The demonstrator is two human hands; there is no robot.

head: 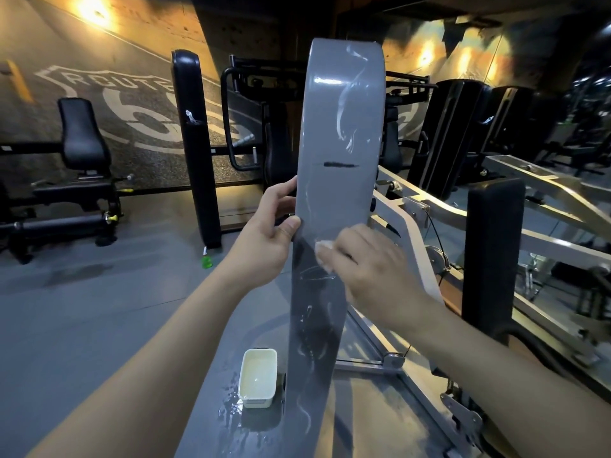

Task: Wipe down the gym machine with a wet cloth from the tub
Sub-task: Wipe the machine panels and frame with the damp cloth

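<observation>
head | left hand [264, 236] grips edge of tall glossy grey machine panel [344, 127]; right hand [367, 259] curled over small white wet cloth [322, 251], pressing mid-panel | cream rectangular plastic tub [258, 378] at panel foot | step: wiping; next: probably streaks above

Dim gym: Route mural wall [132, 120], grey floor [82, 309], black bench [82, 133], perhaps mirrors [479, 54].

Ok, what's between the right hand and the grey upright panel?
In the head view, a wadded white cloth sits under the right hand, pressed against the grey panel; only its edge shows.
</observation>
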